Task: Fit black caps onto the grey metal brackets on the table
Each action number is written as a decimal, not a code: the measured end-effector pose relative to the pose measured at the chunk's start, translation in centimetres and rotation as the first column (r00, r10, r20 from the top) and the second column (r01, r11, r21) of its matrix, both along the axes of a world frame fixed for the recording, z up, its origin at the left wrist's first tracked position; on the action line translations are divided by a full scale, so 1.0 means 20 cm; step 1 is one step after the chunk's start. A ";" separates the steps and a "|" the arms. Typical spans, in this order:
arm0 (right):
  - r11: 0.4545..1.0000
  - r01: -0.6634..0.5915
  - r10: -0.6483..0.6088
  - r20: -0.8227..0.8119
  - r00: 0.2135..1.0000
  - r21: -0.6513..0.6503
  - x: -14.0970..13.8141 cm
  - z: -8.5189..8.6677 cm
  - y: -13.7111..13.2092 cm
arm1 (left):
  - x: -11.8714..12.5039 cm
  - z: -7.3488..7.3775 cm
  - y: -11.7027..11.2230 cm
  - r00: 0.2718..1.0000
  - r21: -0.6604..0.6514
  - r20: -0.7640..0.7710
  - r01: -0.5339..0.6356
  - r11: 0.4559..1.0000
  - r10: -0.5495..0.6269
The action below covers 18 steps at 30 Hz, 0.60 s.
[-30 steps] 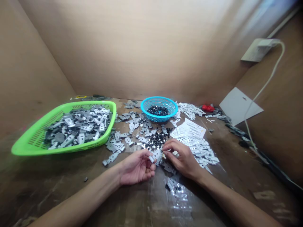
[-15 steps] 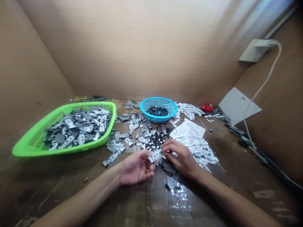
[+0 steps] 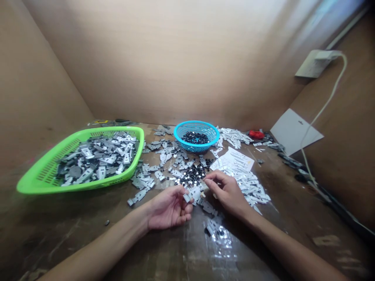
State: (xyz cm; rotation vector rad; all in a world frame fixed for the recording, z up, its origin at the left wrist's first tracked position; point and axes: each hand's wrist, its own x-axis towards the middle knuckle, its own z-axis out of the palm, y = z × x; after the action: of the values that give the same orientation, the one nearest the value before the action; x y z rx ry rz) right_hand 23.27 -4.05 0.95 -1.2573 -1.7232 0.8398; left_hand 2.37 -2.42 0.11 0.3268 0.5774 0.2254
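My left hand (image 3: 170, 207) holds a grey-and-white metal bracket (image 3: 192, 194) between thumb and fingers. My right hand (image 3: 227, 191) sits just beside it, with thumb and forefinger pinched close together at the bracket's right end. Anything between those fingertips is too small to tell. Loose metal brackets (image 3: 164, 166) lie scattered on the wooden table (image 3: 73, 218) ahead of my hands. A spill of small black-and-silver parts (image 3: 191, 175) sits just above my fingers, and white brackets (image 3: 249, 187) lie to the right.
A green plastic basket (image 3: 88, 187) holds a heap of brackets at left. A blue basket (image 3: 196, 125) holds small black parts. Behind are a printed paper (image 3: 237, 160), a red object (image 3: 256, 134), cardboard walls (image 3: 164, 58), and a white cable (image 3: 325, 105) at right.
My right hand has drawn slightly right and up from the bracket, with its fingers pinched closer. My left hand has barely moved. The view has shifted slightly.
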 end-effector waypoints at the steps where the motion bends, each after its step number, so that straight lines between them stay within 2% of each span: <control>1: 0.996 -0.009 0.006 -0.032 0.999 -0.090 0.00 -0.01 0.00 | 0.00 0.00 0.00 1.000 0.000 -0.002 0.005 1.000 -0.005; 4: 0.945 -0.123 0.081 -0.146 0.986 -0.304 0.00 -0.03 0.01 | 0.00 0.00 0.00 1.000 0.008 -0.013 0.022 1.000 -0.022; 7: 0.913 -0.145 0.056 -0.235 0.970 -0.381 0.00 -0.05 0.02 | 0.01 0.00 -0.01 0.998 0.056 -0.055 0.012 0.998 -0.009; 9: 0.915 -0.106 0.000 -0.261 0.965 -0.389 0.01 -0.06 0.03 | 0.02 0.01 -0.01 0.992 0.170 -0.116 -0.035 0.985 0.055; 12: 0.926 -0.041 -0.067 -0.269 0.961 -0.376 0.02 -0.06 0.04 | 0.03 0.01 -0.03 0.949 0.427 -0.214 -0.123 0.896 0.232; 14: 0.929 -0.024 -0.081 -0.266 0.961 -0.370 0.02 -0.07 0.05 | 0.04 0.02 -0.03 0.921 0.552 -0.241 -0.130 0.824 0.307; 18: 0.941 -0.005 -0.073 -0.217 0.973 -0.338 0.02 -0.08 0.04 | 0.05 0.02 -0.04 0.910 0.646 -0.259 -0.086 0.759 0.323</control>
State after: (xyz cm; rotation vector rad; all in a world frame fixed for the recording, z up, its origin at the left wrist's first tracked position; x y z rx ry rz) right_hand 23.73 -3.16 -0.68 -1.3481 -1.4095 1.2470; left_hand 3.28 -3.18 0.48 0.9728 0.8991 0.5905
